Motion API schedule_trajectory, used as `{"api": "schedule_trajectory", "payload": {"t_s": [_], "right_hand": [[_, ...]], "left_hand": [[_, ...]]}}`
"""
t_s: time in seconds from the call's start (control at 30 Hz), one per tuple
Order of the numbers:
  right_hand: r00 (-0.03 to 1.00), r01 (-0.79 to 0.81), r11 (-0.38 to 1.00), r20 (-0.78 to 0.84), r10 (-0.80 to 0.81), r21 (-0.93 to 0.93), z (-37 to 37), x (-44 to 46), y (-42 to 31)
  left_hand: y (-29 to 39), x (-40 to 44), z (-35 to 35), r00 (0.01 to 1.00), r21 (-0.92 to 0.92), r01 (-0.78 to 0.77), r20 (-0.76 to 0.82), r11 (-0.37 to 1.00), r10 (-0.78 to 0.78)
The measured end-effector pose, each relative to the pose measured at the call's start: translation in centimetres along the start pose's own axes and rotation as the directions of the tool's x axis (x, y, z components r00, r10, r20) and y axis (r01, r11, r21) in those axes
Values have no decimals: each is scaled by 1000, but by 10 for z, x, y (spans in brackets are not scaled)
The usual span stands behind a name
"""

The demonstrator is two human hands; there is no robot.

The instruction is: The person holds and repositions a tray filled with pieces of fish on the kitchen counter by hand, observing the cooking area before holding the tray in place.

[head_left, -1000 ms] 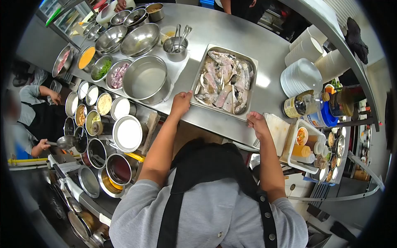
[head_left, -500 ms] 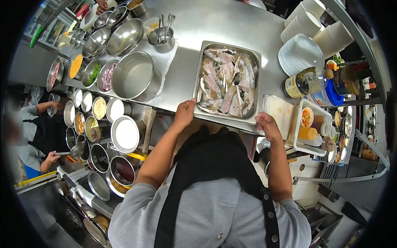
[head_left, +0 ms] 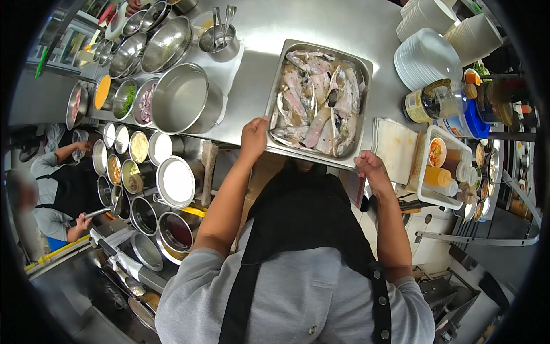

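A rectangular steel pan (head_left: 367,86) full of raw fish pieces (head_left: 318,106) rests on the steel counter, its near end at the counter's front edge. The pieces show pale flesh and dark, silvery skin. My left hand (head_left: 254,139) closes on the pan's near left corner, thumb along the side. At the near right corner, my right hand (head_left: 372,167) is curled with thumb and fingers pinching the rim. The fingertips of both hands are partly hidden under the rim.
On the left stand a large steel pot (head_left: 179,98), a pot of ladles (head_left: 219,45) and several bowls. Right of the pan are cutting boards (head_left: 394,150), a white basket of bottles (head_left: 425,189), jars and stacked plates (head_left: 427,59). A co-worker's hand (head_left: 83,221) holds a ladle at far left.
My view has shifted and turned a little, so the pan appears slightly higher and further right. Both hands keep their hold on its corners. The co-worker's ladle has shifted slightly.
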State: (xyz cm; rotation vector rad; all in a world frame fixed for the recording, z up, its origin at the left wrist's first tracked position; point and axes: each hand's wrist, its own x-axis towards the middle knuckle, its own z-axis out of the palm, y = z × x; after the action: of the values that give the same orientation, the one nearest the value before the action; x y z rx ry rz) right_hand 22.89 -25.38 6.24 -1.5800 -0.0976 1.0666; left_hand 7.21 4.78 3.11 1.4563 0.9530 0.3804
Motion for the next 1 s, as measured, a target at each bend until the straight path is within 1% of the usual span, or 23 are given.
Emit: {"api": "schedule_trajectory", "payload": {"t_s": [0.03, 0.07, 0.17, 0.27, 0.37, 0.4, 0.5, 0.53, 0.63, 0.73, 0.8, 0.93, 1.0], "right_hand": [[1000, -10, 1000, 12, 10, 6, 3, -2, 3], [1000, 4, 1000, 21, -5, 14, 5, 1, 8], [1000, 7, 998, -14, -6, 60, 10, -3, 12], [994, 53, 995, -105, -44, 84, 14, -1, 20], [971, 77, 991, -232, -51, 106, 10, 4, 23], [963, 78, 994, -264, -57, 72, 8, 6, 22], [966, 107, 991, -243, -86, 76, 7, 5, 21], [965, 97, 994, -249, -82, 48, 8, 9, 20], [965, 87, 996, -246, -86, -8, 7, 8, 19], [973, 100, 995, -208, -101, -15, 2, 9, 17], [976, 110, 994, -188, -112, -18, -2, 10, 18], [978, 129, 990, -174, -118, 53, -5, 12, 23], [978, 123, 987, -183, -104, 99, -3, 12, 24]], "left_hand": [[-1, 1, 3, 999, 7, -8, -31, 1000, 8], [-9, 12, -2, 1000, 10, -16, 15, 1000, 16], [-6, 10, -6, 997, 2, -48, 53, 999, 48], [-5, 7, -8, 995, 133, -96, 40, 986, 92], [-14, -7, 1, 987, 94, -159, 49, 983, 155], [-14, -13, 7, 986, 6, -163, 39, 987, 162], [-17, -15, 3, 991, 87, -127, 57, 988, 122], [-19, -9, 3, 994, 36, -92, 68, 995, 90], [-17, -6, 3, 986, -23, -147, 82, 989, 148], [-8, -11, 5, 992, 20, -103, 71, 994, 102], [-9, -13, 7, 991, 21, -128, 39, 992, 127], [-17, -12, 9, 989, 39, -151, 5, 988, 151], [-20, -12, 6, 989, 15, -144, 42, 989, 144]]}}
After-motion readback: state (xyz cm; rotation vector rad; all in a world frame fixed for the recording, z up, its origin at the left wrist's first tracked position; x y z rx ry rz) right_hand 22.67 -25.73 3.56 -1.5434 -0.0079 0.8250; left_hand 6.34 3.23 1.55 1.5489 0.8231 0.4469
